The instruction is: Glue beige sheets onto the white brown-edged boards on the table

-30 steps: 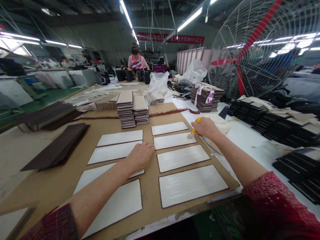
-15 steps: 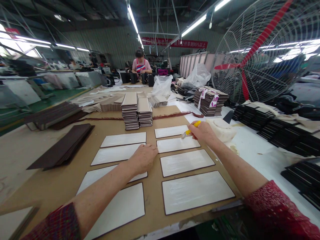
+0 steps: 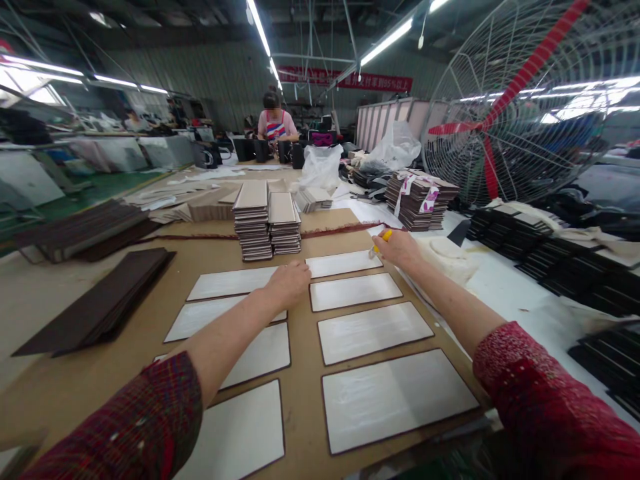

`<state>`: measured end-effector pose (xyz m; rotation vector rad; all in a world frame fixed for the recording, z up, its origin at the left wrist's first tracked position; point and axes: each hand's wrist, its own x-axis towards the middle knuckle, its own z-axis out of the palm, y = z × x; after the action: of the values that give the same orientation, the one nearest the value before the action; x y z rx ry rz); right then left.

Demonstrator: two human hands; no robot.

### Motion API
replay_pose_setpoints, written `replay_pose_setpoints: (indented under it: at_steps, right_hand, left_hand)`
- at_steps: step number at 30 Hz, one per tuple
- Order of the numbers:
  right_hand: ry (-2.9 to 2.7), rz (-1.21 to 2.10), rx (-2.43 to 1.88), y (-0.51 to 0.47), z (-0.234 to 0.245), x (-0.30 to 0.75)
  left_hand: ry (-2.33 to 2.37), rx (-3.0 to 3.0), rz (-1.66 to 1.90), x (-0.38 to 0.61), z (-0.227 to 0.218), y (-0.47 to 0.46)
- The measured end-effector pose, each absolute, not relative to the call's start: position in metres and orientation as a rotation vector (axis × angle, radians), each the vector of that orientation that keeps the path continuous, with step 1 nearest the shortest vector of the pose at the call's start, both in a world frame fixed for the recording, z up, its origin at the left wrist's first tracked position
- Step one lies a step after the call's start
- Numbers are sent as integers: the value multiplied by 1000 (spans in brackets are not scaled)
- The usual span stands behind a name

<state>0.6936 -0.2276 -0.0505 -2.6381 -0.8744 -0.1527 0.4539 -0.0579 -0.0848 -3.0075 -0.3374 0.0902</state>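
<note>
At the right column's far panel point(image 3: 341, 265), right hand point(image 3: 399, 248) clenched around yellow-handled brush point(image 3: 387, 235), left hand's grip point(image 3: 290, 281) unclear.

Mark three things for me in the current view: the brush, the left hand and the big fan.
Brush point(image 3: 387, 235): head view, on its yellow handle.
Left hand point(image 3: 289, 281): head view, on the back of the hand.
Big fan point(image 3: 484, 126): head view, on the hub where the red blades meet.
</note>
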Motion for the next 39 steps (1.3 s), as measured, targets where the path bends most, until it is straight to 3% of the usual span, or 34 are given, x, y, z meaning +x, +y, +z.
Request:
replay_pose_setpoints:
  at_steps: [11,21,39]
  right_hand:
    - [-936,106,-2415,-209,-58,681]
    - [-875,-35,-2502,-220,-53,707]
    - [-993,317,-2154,-156,-66,627]
  left_hand:
    - [-306,-3019,113,451,-93,-50]
    - [-323,-3033,107,451,-96,-50]
    - [-346,-3036,138,452,-93,-53]
